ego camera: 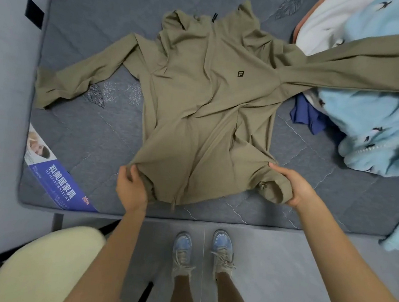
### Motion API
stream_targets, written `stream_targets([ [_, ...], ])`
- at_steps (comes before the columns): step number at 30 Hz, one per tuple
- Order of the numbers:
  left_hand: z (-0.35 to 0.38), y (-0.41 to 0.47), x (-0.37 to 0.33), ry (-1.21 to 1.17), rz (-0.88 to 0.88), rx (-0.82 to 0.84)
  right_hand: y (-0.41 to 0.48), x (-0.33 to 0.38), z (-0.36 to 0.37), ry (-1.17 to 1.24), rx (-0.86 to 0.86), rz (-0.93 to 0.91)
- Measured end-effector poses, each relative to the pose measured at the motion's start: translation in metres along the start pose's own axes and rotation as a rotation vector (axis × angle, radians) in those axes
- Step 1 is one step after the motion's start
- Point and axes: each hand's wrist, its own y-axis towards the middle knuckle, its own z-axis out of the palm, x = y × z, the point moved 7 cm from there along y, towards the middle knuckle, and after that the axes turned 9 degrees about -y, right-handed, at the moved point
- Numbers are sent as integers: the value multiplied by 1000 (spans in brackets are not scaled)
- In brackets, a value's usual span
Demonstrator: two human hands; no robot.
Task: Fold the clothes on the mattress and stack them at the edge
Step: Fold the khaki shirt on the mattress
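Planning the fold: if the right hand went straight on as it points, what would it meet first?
Probably the olive-green fabric jacket itself; the right hand grips its hem corner, pointing up-left.

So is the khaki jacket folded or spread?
Spread out: the jacket lies flat, sleeves out sideways; left hand and right hand grip its hem.

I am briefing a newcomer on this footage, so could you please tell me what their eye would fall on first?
An olive jacket lies spread front-up across the middle of the grey mattress, one sleeve reaching left, the other draped right over a fluffy light-blue garment. At the near edge, the left hand and right hand each grip a corner of its hem.
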Motion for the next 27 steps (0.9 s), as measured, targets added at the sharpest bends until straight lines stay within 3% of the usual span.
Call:
stream_targets([
  [2, -17, 15, 4, -82, -14, -71, 6, -2, -12, 158, -42, -70],
  [4, -27, 23, 16, -73, -58, -96, 14, -9, -23, 159, -127, -140],
  [7, -19, 17, 53, 116, -251, 63, 24, -33, -41, -209, -411, -167],
  [10, -11, -1, 90, 287, -431, 248, 30, -54, -44, -391, -530, -155],
  [13, -10, -10, 101, 403, -375, 339, 26, -60, -30, -564, -453, -235],
  [16, -14, -15, 85, 203, -279, 238, 26, -58, -12, -1050, -463, -366],
  [17, -17, -15, 75, 137, -233, 190, 25, -55, -9, -1103, -496, -400],
  [19, -19, -12, 53, 33, -124, 129, 16, -40, -4, -880, -565, -449],
  [23, -33, 10, 9, -191, -9, -57, -8, 4, 0, 83, -566, -519],
  [25, -44, 23, -11, -248, 60, -154, -19, 24, -4, 317, -587, -528],
  [27, -50, 32, -23, -257, 130, -187, -25, 30, -9, 340, -596, -500],
])
